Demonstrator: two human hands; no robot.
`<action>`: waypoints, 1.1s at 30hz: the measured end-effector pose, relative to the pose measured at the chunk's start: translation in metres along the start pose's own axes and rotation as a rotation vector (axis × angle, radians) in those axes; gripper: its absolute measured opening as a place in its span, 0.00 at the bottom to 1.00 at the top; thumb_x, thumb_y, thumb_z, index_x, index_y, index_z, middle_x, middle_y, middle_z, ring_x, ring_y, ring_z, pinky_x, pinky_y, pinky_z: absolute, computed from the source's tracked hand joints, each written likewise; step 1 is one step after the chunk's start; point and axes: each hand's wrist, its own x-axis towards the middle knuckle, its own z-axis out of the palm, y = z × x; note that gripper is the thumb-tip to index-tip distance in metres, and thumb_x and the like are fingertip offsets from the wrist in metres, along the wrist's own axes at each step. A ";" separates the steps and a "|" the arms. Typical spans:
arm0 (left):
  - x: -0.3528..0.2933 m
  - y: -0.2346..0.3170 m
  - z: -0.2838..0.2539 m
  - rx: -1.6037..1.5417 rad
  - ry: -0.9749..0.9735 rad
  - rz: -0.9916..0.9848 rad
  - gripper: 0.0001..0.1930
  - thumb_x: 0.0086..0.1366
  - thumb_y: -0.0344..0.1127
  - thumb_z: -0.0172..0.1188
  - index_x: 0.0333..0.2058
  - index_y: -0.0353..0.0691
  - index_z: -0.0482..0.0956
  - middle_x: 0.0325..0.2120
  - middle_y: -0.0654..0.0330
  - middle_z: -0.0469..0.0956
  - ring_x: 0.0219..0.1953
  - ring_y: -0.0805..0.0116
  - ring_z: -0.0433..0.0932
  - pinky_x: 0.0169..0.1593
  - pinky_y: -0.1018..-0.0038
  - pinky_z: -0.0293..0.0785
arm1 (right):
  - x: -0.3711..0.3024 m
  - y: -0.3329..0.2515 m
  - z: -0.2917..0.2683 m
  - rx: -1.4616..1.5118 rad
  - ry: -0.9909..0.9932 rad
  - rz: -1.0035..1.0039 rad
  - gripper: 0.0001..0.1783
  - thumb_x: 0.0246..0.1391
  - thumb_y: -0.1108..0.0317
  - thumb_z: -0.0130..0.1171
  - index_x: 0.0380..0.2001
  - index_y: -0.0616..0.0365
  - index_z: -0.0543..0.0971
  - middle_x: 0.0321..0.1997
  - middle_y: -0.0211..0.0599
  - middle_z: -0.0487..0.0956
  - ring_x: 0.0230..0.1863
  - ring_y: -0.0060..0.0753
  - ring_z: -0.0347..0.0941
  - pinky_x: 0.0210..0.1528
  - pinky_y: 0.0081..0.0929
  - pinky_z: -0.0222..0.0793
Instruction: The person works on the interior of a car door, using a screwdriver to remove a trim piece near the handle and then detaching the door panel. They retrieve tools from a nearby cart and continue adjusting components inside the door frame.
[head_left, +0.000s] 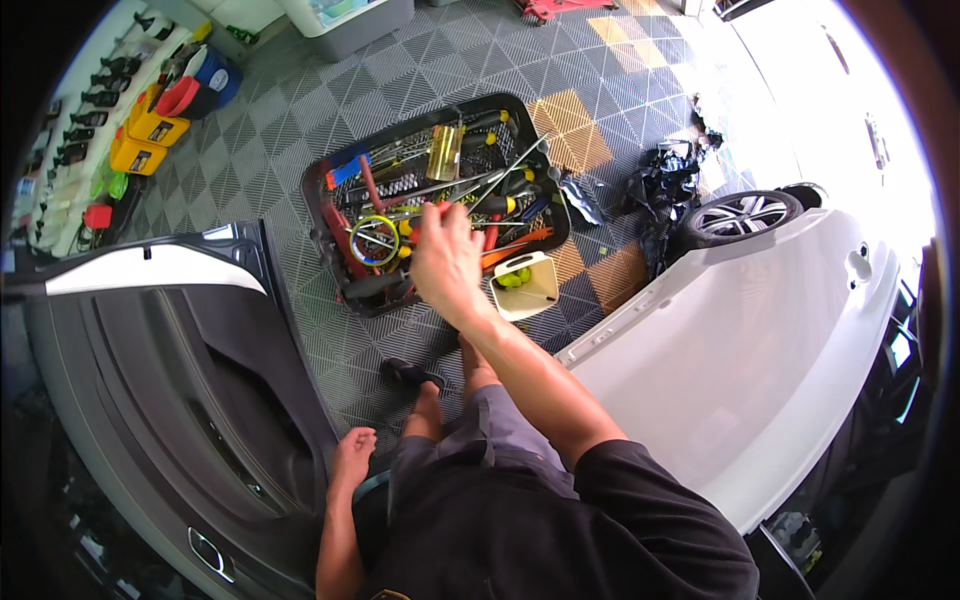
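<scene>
Well, the right hand [447, 262] stretches over the black tray [410, 128] — fingers curled, grip unclear; left hand [352, 457] slack, unclenched.

Dark label [142, 160] on yellow jug [129, 146], left; small pale label [222, 78] on blue bucket [211, 68], upper left. Both too small to read.

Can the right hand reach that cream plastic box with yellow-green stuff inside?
Probably yes: the bare right hand appears close beside the open-topped cream plastic box, with nothing visible between, though that hand may hold something red.
</scene>
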 end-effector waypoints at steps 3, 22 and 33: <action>-0.001 -0.001 0.002 0.048 -0.015 0.000 0.11 0.69 0.33 0.54 0.46 0.35 0.78 0.38 0.59 0.83 0.36 0.73 0.81 0.37 0.76 0.75 | 0.018 0.006 0.019 0.187 -0.173 -0.039 0.31 0.52 0.72 0.58 0.59 0.66 0.62 0.49 0.60 0.69 0.49 0.60 0.71 0.49 0.53 0.69; 0.034 0.040 0.027 -0.162 0.115 -0.008 0.26 0.70 0.39 0.56 0.63 0.39 0.63 0.47 0.52 0.79 0.40 0.65 0.83 0.43 0.71 0.78 | 0.041 0.143 -0.153 0.587 -0.051 0.230 0.12 0.60 0.76 0.54 0.46 0.67 0.80 0.38 0.39 0.83 0.37 0.30 0.78 0.41 0.24 0.72; 0.168 0.157 0.022 -0.324 0.268 0.140 0.22 0.76 0.46 0.46 0.54 0.31 0.66 0.31 0.46 0.81 0.23 0.58 0.82 0.32 0.64 0.79 | -0.044 -0.120 -0.259 1.263 0.313 -0.692 0.17 0.60 0.67 0.60 0.52 0.54 0.75 0.55 0.34 0.72 0.52 0.39 0.68 0.49 0.38 0.65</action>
